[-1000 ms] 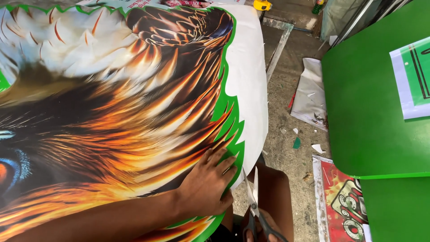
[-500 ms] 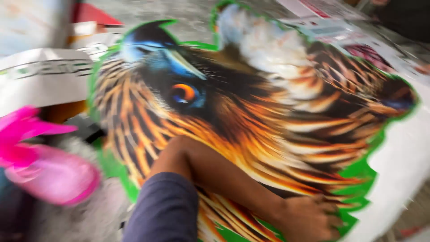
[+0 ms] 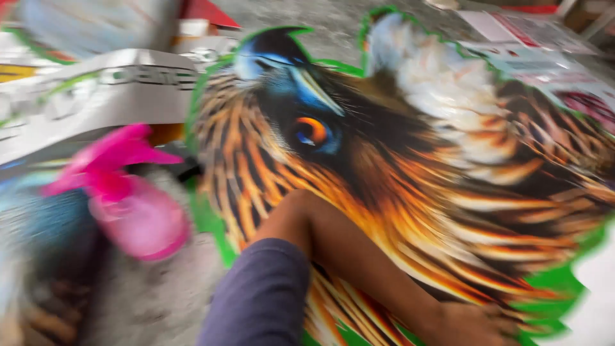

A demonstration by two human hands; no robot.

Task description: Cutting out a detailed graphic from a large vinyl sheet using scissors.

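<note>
A large printed sheet shows an eagle's head in orange, brown and white feathers, with a blue beak and a green cut border. My left arm, in a dark purple sleeve, reaches across it to the lower right. My left hand lies flat on the print near the green border, holding nothing. The picture is blurred by motion, so the fingers are hard to make out. My right hand is out of view.
A pink spray bottle stands on the grey floor left of the print. A curled white printed sheet lies behind it. More printed sheets lie at the upper right.
The view has swung left from the print's edge towards the eagle's eye and beak. The scissors and right hand seen a second ago are no longer in view. My left hand stays on the print.
</note>
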